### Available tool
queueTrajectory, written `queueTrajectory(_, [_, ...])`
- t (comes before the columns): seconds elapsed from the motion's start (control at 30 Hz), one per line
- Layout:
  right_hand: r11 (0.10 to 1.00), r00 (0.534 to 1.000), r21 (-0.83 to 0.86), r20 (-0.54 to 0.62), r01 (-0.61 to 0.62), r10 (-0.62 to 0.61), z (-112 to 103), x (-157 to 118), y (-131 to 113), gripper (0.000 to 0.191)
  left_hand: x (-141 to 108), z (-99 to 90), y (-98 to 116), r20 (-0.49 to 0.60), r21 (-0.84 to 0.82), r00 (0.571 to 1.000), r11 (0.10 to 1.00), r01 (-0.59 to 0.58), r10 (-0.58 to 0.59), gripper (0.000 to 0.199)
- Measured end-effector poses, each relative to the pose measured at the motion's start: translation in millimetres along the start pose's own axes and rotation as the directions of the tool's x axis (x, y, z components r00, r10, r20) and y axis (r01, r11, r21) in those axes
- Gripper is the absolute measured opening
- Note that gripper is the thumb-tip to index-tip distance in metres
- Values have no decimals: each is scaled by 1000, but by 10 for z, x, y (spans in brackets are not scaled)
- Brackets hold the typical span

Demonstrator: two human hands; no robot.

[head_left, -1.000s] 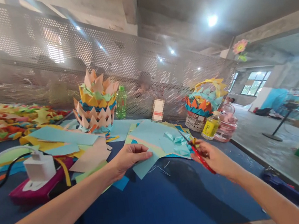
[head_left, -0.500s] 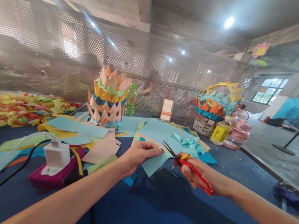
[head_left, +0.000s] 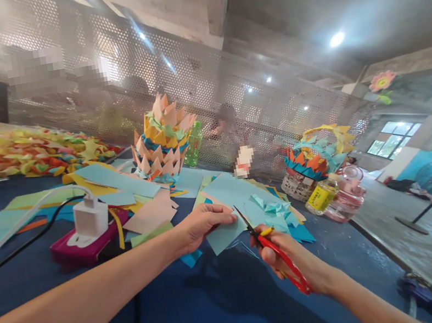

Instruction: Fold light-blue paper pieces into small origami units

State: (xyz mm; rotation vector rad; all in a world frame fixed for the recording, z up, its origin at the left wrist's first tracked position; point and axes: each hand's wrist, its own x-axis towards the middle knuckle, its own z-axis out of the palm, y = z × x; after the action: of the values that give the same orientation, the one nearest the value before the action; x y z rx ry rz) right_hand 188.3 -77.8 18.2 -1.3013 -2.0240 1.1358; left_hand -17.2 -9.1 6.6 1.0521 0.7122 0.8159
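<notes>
My left hand point(head_left: 206, 223) pinches a light blue sheet of paper point(head_left: 224, 238) over the blue table. In my right hand point(head_left: 280, 253) is a pair of scissors point(head_left: 287, 266) with red handles, a yellow piece and dark blades. The blade tips reach to the right edge of that paper, near my left fingertips; whether they touch it I cannot tell. Just behind lie larger light blue sheets point(head_left: 225, 190) and a cluster of folded light blue pieces point(head_left: 270, 210).
A purple power strip point(head_left: 71, 251) with a white plug point(head_left: 91, 219) stands left. Behind are a layered folded-paper ornament point(head_left: 162, 140), a green bottle point(head_left: 194, 146) and a paper-piece pile point(head_left: 30, 152). At right stand a folded-paper basket point(head_left: 302, 174), a yellow-labelled bottle point(head_left: 320, 196) and a pink jug point(head_left: 347, 197).
The view has shifted slightly, so most things sit a little further right. My left hand still pinches the paper, and the scissors remain close to its right edge.
</notes>
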Motion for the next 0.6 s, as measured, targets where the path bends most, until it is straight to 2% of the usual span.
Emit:
queueTrajectory(0.23, [982,990,123,20,-140,139,31,22,34,41,-4,-7,-8,33,-30,999,1000,0,1,12])
queueTrajectory(0.47, [991,997,108,21,-74,72,44,21,74,37,-5,-1,5,32,-33,999,999,16,-15,12])
queueTrajectory(0.6, [990,997,115,11,-83,82,58,18,80,38,-21,23,20,18,-29,1000,999,26,-26,10])
